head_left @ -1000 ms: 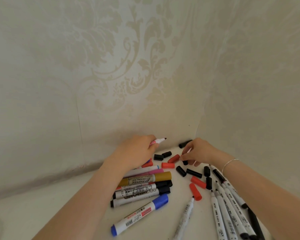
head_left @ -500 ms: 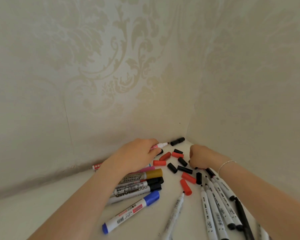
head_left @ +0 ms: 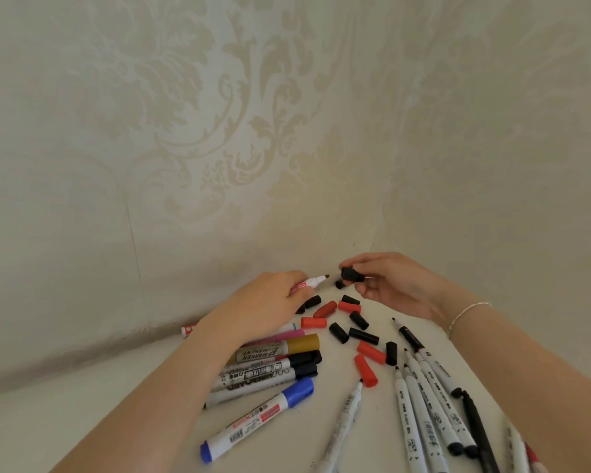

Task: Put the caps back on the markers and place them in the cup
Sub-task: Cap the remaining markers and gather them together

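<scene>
Head view shows, near the middle of the frame, an uncapped marker [head_left: 309,283] with a white body and dark tip, gripped in the curled fingers of the left hand [head_left: 270,302]; its tip points right. Just right of the tip, apart from it, the right hand [head_left: 386,283] pinches a black cap [head_left: 352,275] between thumb and fingers. Below the two hands, loose red caps [head_left: 314,322] and black caps [head_left: 338,332] lie scattered on the white desk [head_left: 82,404]. Lower left of them is a group of capped markers, the nearest with a blue cap [head_left: 299,390]. At the lower right, several thin uncapped markers [head_left: 420,404] lie side by side. A thin bracelet [head_left: 466,314] is on the right wrist. Patterned wallpaper [head_left: 219,131] fills the upper frame.
</scene>
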Demonstrator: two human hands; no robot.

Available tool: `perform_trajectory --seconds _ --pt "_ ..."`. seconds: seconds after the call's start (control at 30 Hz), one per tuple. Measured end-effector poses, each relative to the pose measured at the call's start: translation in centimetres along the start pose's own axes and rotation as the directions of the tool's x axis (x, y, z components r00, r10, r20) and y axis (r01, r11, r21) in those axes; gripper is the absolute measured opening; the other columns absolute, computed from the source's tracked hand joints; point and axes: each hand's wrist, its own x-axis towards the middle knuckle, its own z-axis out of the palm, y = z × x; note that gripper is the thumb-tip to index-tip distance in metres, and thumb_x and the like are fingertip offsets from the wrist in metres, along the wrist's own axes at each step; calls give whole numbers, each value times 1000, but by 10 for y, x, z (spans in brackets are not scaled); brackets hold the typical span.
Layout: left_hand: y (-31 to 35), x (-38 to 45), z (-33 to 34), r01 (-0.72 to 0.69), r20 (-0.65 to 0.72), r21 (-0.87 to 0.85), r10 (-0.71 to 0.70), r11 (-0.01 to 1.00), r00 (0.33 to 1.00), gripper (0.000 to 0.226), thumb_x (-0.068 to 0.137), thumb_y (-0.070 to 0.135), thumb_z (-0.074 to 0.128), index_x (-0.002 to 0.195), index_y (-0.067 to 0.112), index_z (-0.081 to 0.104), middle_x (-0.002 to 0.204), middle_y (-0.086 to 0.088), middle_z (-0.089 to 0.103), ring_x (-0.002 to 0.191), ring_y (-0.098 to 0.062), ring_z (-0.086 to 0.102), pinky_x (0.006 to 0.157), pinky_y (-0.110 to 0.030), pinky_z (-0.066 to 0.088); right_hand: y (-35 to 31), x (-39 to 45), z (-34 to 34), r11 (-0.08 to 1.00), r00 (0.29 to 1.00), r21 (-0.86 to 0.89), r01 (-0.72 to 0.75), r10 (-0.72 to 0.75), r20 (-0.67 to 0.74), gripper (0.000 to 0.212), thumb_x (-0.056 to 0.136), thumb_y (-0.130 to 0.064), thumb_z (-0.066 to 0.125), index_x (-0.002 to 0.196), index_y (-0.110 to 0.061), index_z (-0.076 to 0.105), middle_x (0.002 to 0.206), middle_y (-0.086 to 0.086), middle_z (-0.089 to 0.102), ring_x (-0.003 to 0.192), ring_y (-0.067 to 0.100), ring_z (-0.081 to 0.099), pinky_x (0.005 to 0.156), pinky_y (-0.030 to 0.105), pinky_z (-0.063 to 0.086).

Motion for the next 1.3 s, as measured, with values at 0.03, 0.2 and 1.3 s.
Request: perform_trajectory --seconds 0.03,0.2,1.3 --pt "0 0 0 3 -1 -18 -3 1000 1000 33 101 44 38 116 21 58 80 -2 66 60 -13 51 58 -31 45 0 0 0 1000 1000 31 3 -3 9 27 98 2 41 110 1 65 92 15 62 63 15 55 63 22 52" --pt "3 -2 -3 -2 -15 -67 1 998 1000 31 102 42 38 116 24 58 68 5 58 54 -11 45 53 -27 38 -1 -1 3 999 999 48 11 -14 52 29 97 3 39 106 1 67 100 13 59 65 18 57 64 25 52" --pt "3 -4 -8 -29 -20 -89 27 996 999 28 102 41 37 114 26 57 67 7 56 52 -10 47 53 -27 40 1 6 16 940 994 326 103 -83 -76 15 89 9 50 99 3 59 100 19 54 84 30 70 73 30 60"
